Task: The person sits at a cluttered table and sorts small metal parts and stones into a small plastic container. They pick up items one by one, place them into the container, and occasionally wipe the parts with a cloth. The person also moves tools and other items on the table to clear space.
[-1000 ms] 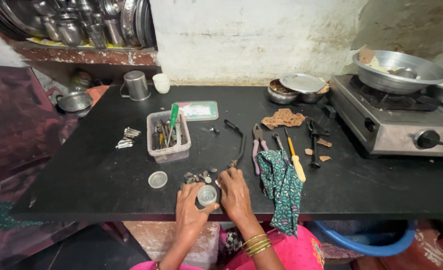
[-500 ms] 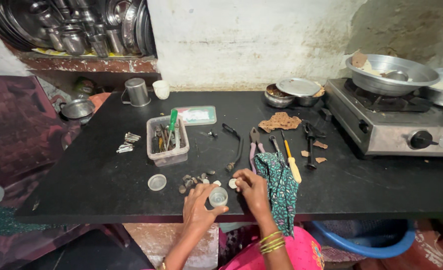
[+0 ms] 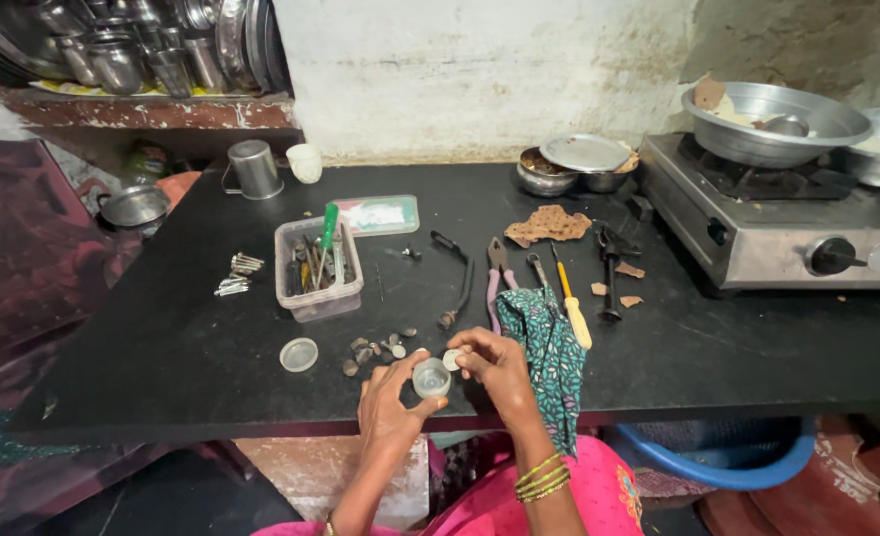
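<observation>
Right at the Table Edge: A Little Cup and a Coin

Down near the front edge of the black table (image 3: 162, 337), the left hand (image 3: 388, 402) held a small clear cup (image 3: 431, 378). Its fingers were wrapped around the cup. The right hand (image 3: 499, 367) pinched a small round coin (image 3: 452, 358) between its fingertips, just beside the cup's rim. A little pile of coins (image 3: 378, 350) lay on the table just behind the cup. A clear round lid (image 3: 299, 354) sat to the left. A green patterned cloth (image 3: 554, 352) hung over the edge beside the right hand. A clear box of tools (image 3: 318, 266) stood farther back.
</observation>
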